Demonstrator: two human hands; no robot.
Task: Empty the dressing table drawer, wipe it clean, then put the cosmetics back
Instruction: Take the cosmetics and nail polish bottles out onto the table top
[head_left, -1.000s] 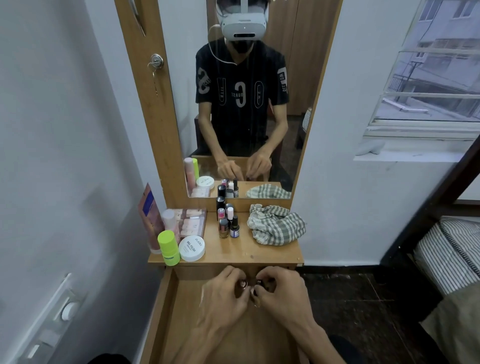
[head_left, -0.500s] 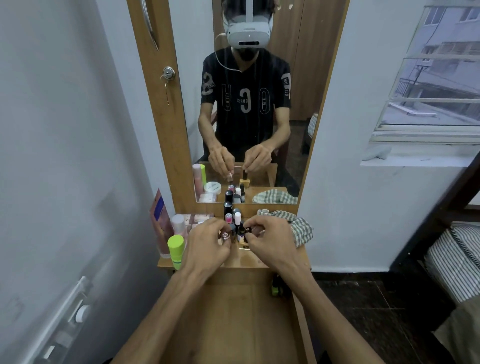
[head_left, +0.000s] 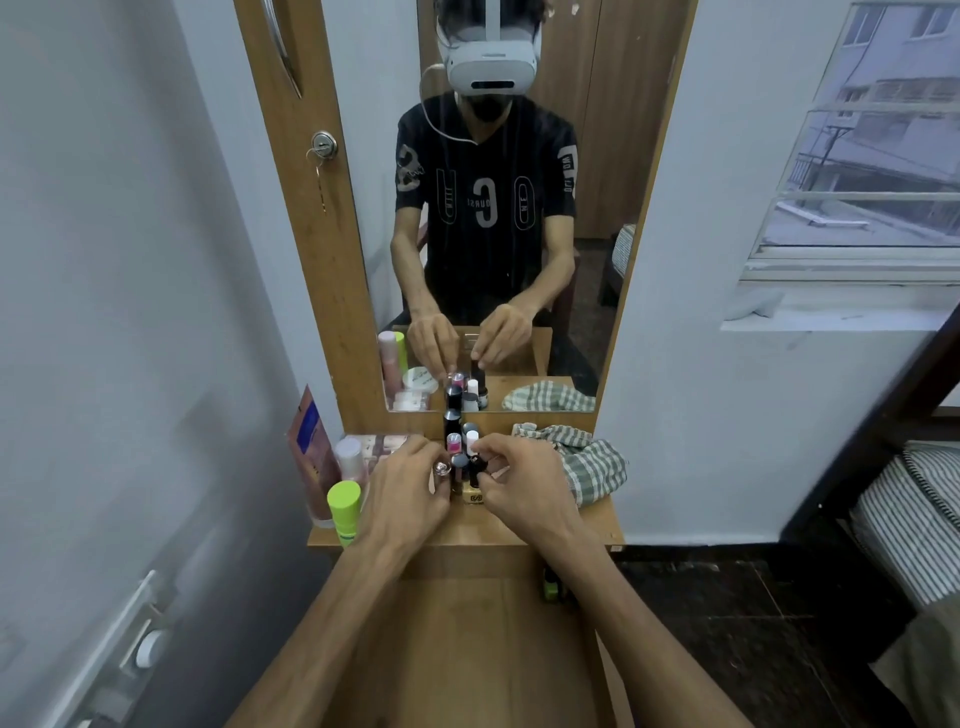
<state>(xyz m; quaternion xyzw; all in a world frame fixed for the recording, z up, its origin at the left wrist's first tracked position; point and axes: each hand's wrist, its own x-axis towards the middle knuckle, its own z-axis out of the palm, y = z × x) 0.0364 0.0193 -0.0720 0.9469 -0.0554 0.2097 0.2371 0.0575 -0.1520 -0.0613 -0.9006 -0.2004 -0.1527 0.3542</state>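
Observation:
Both hands are over the dressing table top (head_left: 519, 530), at a cluster of small nail polish bottles (head_left: 457, 441). My left hand (head_left: 410, 488) pinches a small bottle with a shiny silver cap (head_left: 442, 469). My right hand (head_left: 524, 483) pinches the black cap of a yellowish bottle (head_left: 471, 493) that stands on the top. The open drawer (head_left: 467, 649) lies below my forearms, its wooden bottom bare where visible. A checked cloth (head_left: 582, 462) lies bunched on the top's right side.
A lime-capped bottle (head_left: 344, 512), a pink-capped tube (head_left: 349, 457), a tall pink tube (head_left: 311, 457) and a flat palette (head_left: 387, 442) stand at the left. The mirror (head_left: 493, 208) rises behind. A small dark and green bottle (head_left: 550, 587) sits at the drawer's right edge. A bed (head_left: 909, 519) is at right.
Both hands rose out of the drawer with small bottles and came onto the table top at the bottle cluster. The yellowish bottle now stands on the top.

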